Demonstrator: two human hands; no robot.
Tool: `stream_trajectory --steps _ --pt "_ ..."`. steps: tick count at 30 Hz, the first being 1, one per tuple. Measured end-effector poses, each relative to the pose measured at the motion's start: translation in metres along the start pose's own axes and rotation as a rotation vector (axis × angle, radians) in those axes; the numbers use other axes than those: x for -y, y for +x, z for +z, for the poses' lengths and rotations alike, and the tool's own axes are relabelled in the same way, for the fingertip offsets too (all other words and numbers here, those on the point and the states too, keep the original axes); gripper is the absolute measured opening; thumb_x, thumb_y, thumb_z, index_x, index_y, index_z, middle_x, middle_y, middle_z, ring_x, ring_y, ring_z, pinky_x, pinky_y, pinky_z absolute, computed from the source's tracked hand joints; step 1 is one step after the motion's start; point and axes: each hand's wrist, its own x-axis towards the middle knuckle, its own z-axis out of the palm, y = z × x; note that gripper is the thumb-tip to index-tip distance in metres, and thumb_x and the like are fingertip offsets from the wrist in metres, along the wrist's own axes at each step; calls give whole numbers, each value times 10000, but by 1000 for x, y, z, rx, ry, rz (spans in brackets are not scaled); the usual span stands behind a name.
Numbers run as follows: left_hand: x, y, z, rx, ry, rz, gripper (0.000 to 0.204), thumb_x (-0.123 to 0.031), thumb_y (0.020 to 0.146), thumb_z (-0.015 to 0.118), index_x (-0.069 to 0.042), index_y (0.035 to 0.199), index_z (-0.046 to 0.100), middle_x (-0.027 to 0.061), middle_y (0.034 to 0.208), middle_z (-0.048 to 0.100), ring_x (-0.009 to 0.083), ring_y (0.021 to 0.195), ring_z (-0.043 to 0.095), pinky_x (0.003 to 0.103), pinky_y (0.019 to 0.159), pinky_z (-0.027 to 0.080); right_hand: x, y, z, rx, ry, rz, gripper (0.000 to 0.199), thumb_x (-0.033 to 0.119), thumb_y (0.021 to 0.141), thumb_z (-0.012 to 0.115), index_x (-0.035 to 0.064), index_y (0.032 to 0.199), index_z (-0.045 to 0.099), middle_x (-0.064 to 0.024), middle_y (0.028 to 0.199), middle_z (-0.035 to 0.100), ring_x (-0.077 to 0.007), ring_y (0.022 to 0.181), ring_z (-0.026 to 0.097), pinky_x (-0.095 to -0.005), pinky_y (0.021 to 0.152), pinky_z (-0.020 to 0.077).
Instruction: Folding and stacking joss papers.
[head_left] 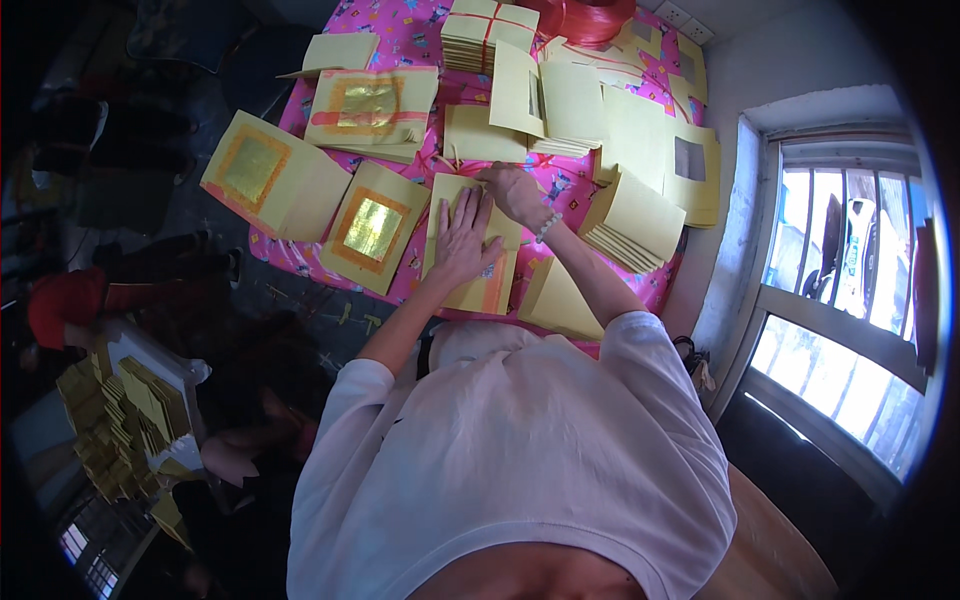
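My left hand (464, 243) lies flat with its fingers stretched out on a yellow paper sheet (467, 296), which has an orange band near its lower right corner. My right hand (516, 193), with a beaded bracelet at the wrist, is at the sheet's far edge. Its fingers are curled together, and what they pinch is hidden. Thin red string (437, 160) runs along the cloth close to these fingers. Just left of my left hand lies a yellow paper piece with a gold foil square (373, 231) framed in orange.
More foil-marked paper (250, 168) lies at the left. Fanned yellow stacks (632, 222) stand at the right, a tied bundle (487, 35) and a red string roll (587, 18) at the back. Pink patterned cloth (345, 164) covers the table. A barred window is right; a person in red sits left.
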Motion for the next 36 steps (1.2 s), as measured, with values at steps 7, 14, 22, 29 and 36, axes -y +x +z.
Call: stream_trajectory --steps 7,14,22,29,36 --pt "0 1 0 -6 7 13 806 -441 830 532 -14 1455 256 192 1511 244 319 1431 159 549 1142 44 -6 -4 -8 21 61 13 249 124 843 564 64 1069 651 -152 1002 648 -337 940 615 -406 833 497" --pt "2 2 0 -17 17 32 818 -436 835 539 -18 1467 231 186 1527 214 312 1438 139 545 1143 40 -36 -53 -13 -166 107 368 273 129 893 486 29 1109 621 -242 929 639 -406 870 619 -473 793 496" --pt "1 -1 0 -4 13 34 826 -434 844 538 -19 1476 204 182 1535 194 317 1438 138 544 1143 41 -23 -59 -13 -114 122 419 250 125 887 487 32 1053 649 -245 906 649 -393 863 631 -469 771 504" --pt "5 -3 2 11 11 14 825 -437 842 537 -20 1474 211 183 1534 194 317 1437 140 545 1141 45 12 -70 -29 -205 87 256 149 167 827 620 51 921 608 -183 792 649 -354 781 643 -444 700 514" --pt "3 1 4 4 42 29 855 -429 824 577 -33 1479 196 173 1537 190 313 1440 132 545 1140 45 15 -92 3 130 94 233 174 202 734 721 54 788 647 -135 731 660 -313 717 652 -400 671 513"
